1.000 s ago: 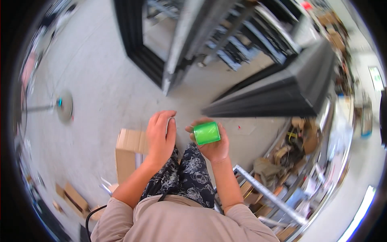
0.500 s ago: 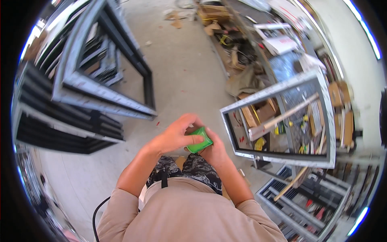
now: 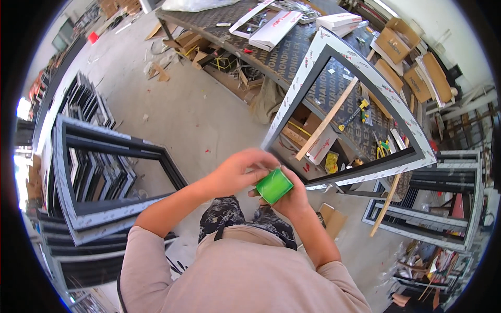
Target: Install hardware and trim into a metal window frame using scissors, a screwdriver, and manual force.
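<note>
Grey floor (image 3: 182, 115) spreads out under the person, with little scraps on it. Close to the body, a shiny green roll (image 3: 275, 186) sits in the right hand (image 3: 295, 199), whose fingers are wrapped around it. It lies at a slant, and its sides look almost even, so its long way is hard to tell. The left hand (image 3: 245, 169) is by its upper left edge; from those bent fingers, the roll lies to the right and a bit nearer the body. They are blurry, so one cannot tell if they pinch it or are just beside it. Farther out, a big window frame (image 3: 295, 96) stands on the right and another frame (image 3: 104, 220) on the left. Past them is a dark counter (image 3: 209, 22) with brown boxes (image 3: 188, 39) underneath. At the far right, an open box (image 3: 397, 44) has something inside, too small to name.
</note>
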### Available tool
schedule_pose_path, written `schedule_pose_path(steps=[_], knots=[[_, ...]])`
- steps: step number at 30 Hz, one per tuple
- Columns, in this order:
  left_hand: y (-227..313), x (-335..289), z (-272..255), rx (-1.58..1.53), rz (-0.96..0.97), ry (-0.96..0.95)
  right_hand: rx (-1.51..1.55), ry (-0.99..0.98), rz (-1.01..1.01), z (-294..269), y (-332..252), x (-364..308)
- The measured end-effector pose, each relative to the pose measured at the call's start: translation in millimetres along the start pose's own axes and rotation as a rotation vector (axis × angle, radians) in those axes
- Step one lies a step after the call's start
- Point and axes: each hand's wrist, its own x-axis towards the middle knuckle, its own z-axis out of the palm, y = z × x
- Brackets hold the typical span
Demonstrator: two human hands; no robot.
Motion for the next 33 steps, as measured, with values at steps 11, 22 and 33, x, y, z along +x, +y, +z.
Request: schedule_pose_path(steps=[11, 22, 33], knots=[[48, 73, -120, 1.215, 1.262, -0.293, 0.251, 0.186, -0.01, 38, -25, 89], [50, 138, -163, 1.039, 1.344, -0.501, 0.599, 0.079, -0.17, 31, -10, 133], [65, 161, -134, 0.867, 0.835, -0.391, 0.543, 0.055, -0.248, -2, -59, 107]])
